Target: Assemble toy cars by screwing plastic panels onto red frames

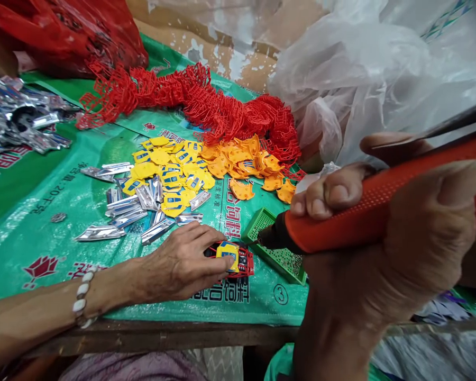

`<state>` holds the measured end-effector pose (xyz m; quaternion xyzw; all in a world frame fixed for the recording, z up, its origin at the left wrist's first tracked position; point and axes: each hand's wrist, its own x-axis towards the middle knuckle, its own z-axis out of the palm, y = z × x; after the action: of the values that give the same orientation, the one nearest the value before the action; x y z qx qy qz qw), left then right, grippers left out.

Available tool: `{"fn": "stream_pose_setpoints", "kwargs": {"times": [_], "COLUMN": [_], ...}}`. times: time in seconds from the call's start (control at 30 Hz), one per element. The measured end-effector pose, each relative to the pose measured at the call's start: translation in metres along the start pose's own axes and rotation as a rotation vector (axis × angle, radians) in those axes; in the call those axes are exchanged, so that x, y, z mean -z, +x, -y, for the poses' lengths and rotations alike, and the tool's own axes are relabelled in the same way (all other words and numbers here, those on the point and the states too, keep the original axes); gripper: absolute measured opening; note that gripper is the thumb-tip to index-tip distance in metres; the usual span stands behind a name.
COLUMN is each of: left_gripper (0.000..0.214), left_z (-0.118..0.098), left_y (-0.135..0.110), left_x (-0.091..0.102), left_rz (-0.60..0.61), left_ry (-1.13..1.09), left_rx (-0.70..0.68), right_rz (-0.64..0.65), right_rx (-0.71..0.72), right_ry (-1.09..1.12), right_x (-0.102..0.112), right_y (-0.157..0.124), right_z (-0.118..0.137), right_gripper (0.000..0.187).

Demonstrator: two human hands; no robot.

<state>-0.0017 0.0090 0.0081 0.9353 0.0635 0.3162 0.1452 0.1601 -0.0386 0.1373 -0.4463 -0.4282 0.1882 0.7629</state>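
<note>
My left hand (190, 262) is closed around a small toy car (244, 260) with a yellow top panel and a red frame, holding it down on the green sheeting. One finger lies across the yellow panel. In my right hand (424, 233) is an orange-red electric screwdriver (349, 211), its fingers wrapped round the body. The black nose of the tool points left, over a green tray (297, 272) of small screws to the right of the car. The tool's tip is hard to make out against the tray.
Beyond the left hand lie silver strips (127, 211), yellow panels (170, 169) and orange pieces (241, 159). A long heap of red frames (206, 103) stretches behind them. More silver parts (24, 116), a red bag (75, 32) and clear plastic bags (353, 69) surround the work surface.
</note>
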Motion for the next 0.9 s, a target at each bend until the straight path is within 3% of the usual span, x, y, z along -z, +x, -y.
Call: {"fn": "stream_pose_setpoints", "kwargs": {"times": [0.2,0.67,0.9], "left_gripper": [0.013,0.015,0.017], "left_z": [-0.001,-0.001,-0.002], "left_y": [0.003,0.003,0.006], "left_x": [0.005,0.005,0.008], "left_rz": [0.032,0.047,0.038], "left_ry": [0.003,0.021,0.039], "left_rx": [-0.005,0.003,-0.011], "right_rz": [0.017,0.016,0.062], "right_rx": [-0.008,-0.063,0.008], "right_ry": [0.040,-0.015,0.052], "right_x": [0.002,0.002,0.001], "right_y": [-0.001,-0.001,0.002], "right_z": [-0.005,-0.005,-0.011], "right_gripper": [0.035,0.026,0.028]}}
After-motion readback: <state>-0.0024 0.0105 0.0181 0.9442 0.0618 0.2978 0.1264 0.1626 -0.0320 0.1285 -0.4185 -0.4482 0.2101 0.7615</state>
